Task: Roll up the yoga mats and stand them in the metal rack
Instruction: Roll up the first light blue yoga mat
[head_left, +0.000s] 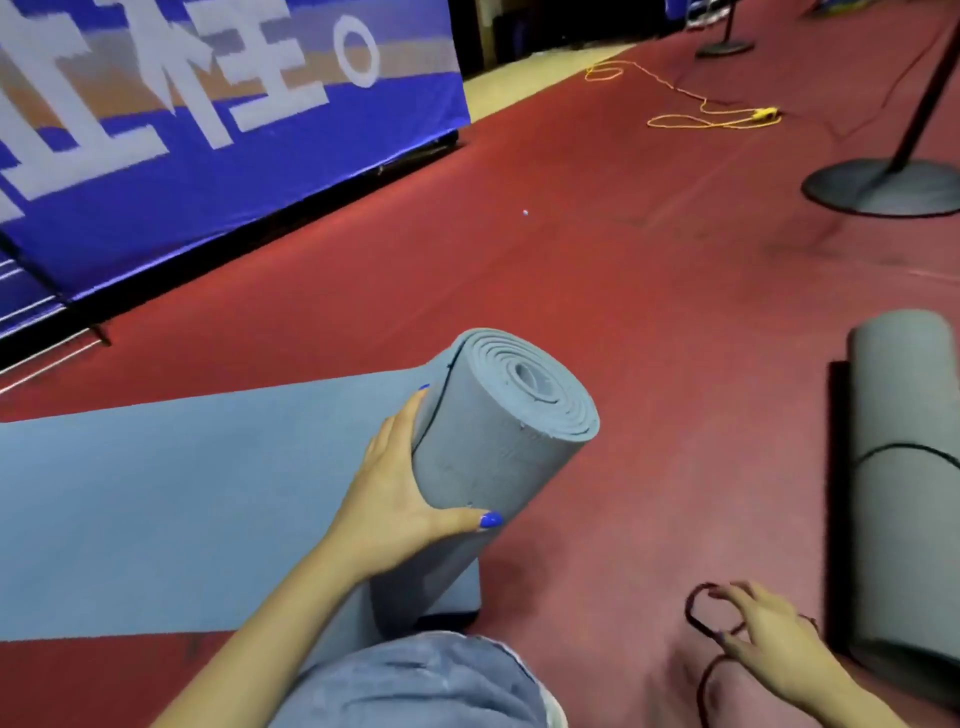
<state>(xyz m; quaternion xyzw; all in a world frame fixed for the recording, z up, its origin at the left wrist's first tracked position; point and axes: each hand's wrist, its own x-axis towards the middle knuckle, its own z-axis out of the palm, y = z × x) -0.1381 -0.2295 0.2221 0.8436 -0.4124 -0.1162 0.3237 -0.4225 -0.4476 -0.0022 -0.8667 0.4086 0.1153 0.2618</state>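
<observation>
Floor: red sports flooring (597, 291), partly covered by a flat grey mat (182, 509).
Backdrop: blue banner (218, 130) along the left.
Left grip (400, 499): grasping the tilted rolled mat (483, 467).
Right grip (763, 639): a dark cord loop (698, 613) is pinched.
Second roll (909, 493): laid at right.

Red floor (597, 270) w/ blue banner (218, 171) (white lettering), stand bases (878, 187).

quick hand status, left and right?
Left hand: grips the rolled grey foam yoga mat, tilted up off the floor.
Right hand: fingers pinch a dark thin elastic loop.
</observation>
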